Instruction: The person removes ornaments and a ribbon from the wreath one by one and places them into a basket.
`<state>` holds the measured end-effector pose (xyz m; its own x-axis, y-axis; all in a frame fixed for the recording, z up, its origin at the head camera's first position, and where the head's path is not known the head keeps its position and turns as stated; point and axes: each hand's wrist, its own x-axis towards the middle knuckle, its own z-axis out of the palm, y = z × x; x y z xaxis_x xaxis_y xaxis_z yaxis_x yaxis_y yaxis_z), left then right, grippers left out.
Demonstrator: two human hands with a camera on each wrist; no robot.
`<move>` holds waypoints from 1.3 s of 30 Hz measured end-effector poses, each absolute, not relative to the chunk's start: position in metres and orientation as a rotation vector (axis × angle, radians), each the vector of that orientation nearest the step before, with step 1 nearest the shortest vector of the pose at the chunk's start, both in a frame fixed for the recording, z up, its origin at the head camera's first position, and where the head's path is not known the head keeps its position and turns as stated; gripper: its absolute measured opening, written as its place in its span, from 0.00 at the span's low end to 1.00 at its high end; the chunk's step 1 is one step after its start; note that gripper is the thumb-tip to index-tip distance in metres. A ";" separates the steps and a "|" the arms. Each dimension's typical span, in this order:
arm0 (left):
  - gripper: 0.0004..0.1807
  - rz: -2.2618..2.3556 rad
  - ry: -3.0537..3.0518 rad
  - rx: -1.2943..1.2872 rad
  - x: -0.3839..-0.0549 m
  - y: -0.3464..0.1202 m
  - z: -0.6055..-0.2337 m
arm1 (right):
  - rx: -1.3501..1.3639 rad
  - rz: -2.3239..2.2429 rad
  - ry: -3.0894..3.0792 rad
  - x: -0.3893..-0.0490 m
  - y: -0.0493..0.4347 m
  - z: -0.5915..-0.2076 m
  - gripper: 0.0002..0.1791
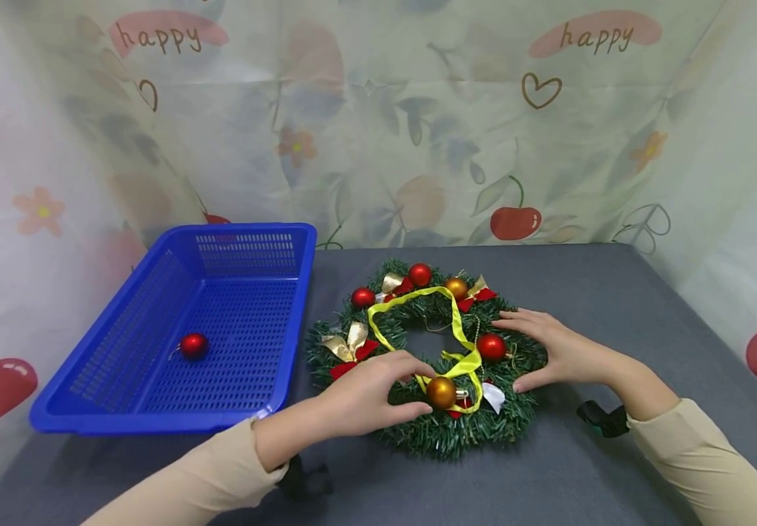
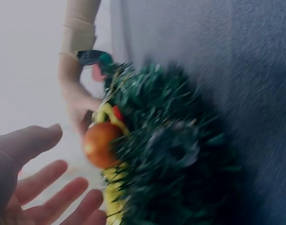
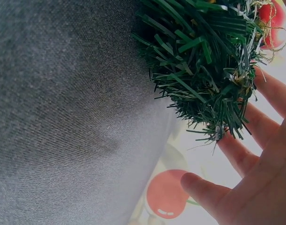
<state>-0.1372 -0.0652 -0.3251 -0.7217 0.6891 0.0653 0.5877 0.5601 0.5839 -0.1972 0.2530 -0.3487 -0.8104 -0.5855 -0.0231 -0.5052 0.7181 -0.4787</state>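
Observation:
A green tinsel wreath [image 1: 451, 438] lies flat on the grey table, dressed with red and gold balls and bows. Over its middle loops a yellow ribbon [image 1: 470, 359]. My left hand [image 1: 372, 391] hovers at the wreath's near left, thumb and fingers spread beside a gold ball [image 1: 441, 393]. In the left wrist view a gap shows between that hand [image 2: 49, 187] and the ball [image 2: 103, 144]. At the right edge my right hand [image 1: 559, 351] has its fingers spread near a red ball [image 1: 491, 347]; the right wrist view shows fingertips [image 3: 234, 152] against the green needles [image 3: 199, 65].
To the left stands a blue slotted basket [image 1: 289, 329] with one red ball [image 1: 193, 346] inside. The wreath sits close to its right side. Printed cloth [image 1: 365, 146] hangs behind the table [image 1: 589, 292] and along both sides.

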 end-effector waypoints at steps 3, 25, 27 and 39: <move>0.21 0.906 2.641 1.062 -0.137 -0.059 -0.332 | -0.876 -0.688 2.752 -0.197 0.253 -0.348 0.48; 0.20 0.877 2.717 1.061 -0.145 -0.043 -0.353 | -0.870 -0.696 2.752 -0.197 0.253 -0.349 0.48; 0.19 0.876 2.716 1.065 -0.146 -0.043 -0.353 | -0.871 -0.698 2.752 -0.197 0.253 -0.349 0.48; 0.19 0.875 2.733 1.084 -0.144 -0.047 -0.348 | -0.861 -0.697 2.751 -0.197 0.253 -0.349 0.48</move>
